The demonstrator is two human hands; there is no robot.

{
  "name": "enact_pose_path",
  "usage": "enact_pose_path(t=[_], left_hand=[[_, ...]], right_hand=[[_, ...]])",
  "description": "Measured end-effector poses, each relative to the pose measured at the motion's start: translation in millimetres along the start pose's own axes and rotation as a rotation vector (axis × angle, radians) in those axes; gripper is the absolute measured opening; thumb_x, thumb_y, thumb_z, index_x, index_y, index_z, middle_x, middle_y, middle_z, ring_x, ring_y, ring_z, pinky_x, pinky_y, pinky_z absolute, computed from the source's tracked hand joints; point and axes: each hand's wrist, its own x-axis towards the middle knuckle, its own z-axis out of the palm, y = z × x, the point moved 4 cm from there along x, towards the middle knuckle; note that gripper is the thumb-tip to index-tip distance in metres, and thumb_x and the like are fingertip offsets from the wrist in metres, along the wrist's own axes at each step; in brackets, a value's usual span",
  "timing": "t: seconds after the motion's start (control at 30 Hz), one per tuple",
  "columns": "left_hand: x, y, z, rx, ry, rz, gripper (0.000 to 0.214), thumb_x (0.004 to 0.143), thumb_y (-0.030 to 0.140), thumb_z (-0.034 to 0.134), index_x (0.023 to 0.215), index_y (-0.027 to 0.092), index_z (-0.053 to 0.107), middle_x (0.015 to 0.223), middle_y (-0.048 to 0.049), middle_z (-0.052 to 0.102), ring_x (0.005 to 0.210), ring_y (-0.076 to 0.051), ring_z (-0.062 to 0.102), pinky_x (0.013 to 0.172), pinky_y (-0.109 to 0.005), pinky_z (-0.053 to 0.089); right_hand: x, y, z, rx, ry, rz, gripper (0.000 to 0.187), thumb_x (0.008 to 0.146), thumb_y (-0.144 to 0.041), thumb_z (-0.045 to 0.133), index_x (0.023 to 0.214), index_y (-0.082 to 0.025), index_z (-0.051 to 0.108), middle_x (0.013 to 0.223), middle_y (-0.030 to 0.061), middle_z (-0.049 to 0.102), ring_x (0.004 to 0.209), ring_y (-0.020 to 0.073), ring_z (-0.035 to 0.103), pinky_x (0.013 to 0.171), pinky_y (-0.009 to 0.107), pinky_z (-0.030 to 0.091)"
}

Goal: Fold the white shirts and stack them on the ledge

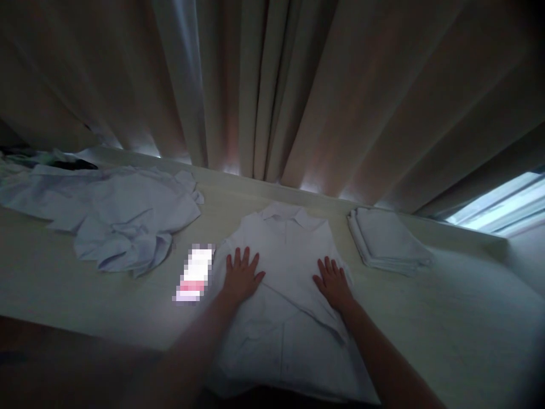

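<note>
A white collared shirt (289,244) lies spread out on the pale tabletop, collar toward the curtain. Its sleeves appear to be laid across the body, and the lower end reaches the table's near edge. My left hand (242,276) rests flat on the shirt's left side with fingers spread. On the right side, my right hand (334,284) presses flat as well, fingers apart. Neither hand grips the cloth. Just left of the shirt lies a lit phone (196,272), its screen blurred out.
A crumpled heap of white clothes (131,216) covers the back left of the table (451,324). To the right sits a neat stack of folded white cloth (383,238). Beige curtains (264,85) hang along the back edge; a bright window (502,199) shows at the far right.
</note>
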Motion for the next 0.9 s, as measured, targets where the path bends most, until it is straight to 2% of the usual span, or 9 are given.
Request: enact_pose_path(t=[0.1,0.2,0.33,0.5,0.73,0.9], left_hand=[[-1,1,1.7,0.026,0.021,0.010,0.061,0.083,0.057,0.026,0.136,0.027,0.027,0.146,-0.0081,0.017,0.133,-0.034,0.003,0.102,-0.055,0.001],[2,2,0.9,0.038,-0.011,0.019,0.062,0.083,0.057,0.026,0.136,0.027,0.027,0.146,-0.0084,0.017,0.133,-0.034,0.004,0.102,-0.055,0.002],[16,0,-2.7,0.057,-0.069,0.031,0.062,0.082,0.058,0.026,0.135,0.026,0.031,0.145,-0.0104,0.021,0.131,-0.036,0.010,0.101,-0.057,0.005],[37,0,-3.1,0.098,-0.051,0.001,0.062,0.083,0.057,0.023,0.136,0.025,0.028,0.144,-0.0120,0.021,0.131,-0.038,0.012,0.100,-0.057,0.007],[48,3,7.6,0.153,0.004,0.035,0.063,0.083,0.058,0.019,0.138,0.026,0.023,0.145,-0.0105,0.019,0.131,-0.037,0.009,0.101,-0.056,0.006],[61,6,7.7,0.157,-0.036,0.019,0.062,0.083,0.057,0.021,0.138,0.026,0.023,0.145,-0.0097,0.019,0.131,-0.037,0.010,0.101,-0.055,0.007]], right_hand=[[-1,0,4,-0.016,0.033,0.012,0.060,0.088,-0.049,0.025,0.139,-0.018,0.021,0.146,0.0103,0.014,0.133,0.0271,0.005,0.103,0.049,0.011],[0,0,2,-0.004,0.028,0.023,0.060,0.088,-0.050,0.025,0.139,-0.019,0.023,0.146,0.0100,0.014,0.133,0.0272,0.006,0.103,0.049,0.011],[1,0,-8,0.031,0.011,0.051,0.062,0.087,-0.052,0.024,0.138,-0.017,0.025,0.145,0.0117,0.016,0.132,0.0288,0.010,0.103,0.049,0.013],[11,-2,-19,0.046,0.079,0.049,0.062,0.087,-0.050,0.025,0.139,-0.017,0.021,0.146,0.0109,0.012,0.133,0.0288,0.003,0.104,0.048,0.008],[28,5,-6,0.079,0.031,0.091,0.061,0.087,-0.053,0.022,0.139,-0.021,0.023,0.147,0.0080,0.011,0.133,0.0286,0.005,0.103,0.050,0.006],[33,9,-6,0.080,0.065,0.121,0.060,0.087,-0.053,0.022,0.138,-0.021,0.024,0.146,0.0082,0.013,0.133,0.0284,0.006,0.103,0.051,0.006]])
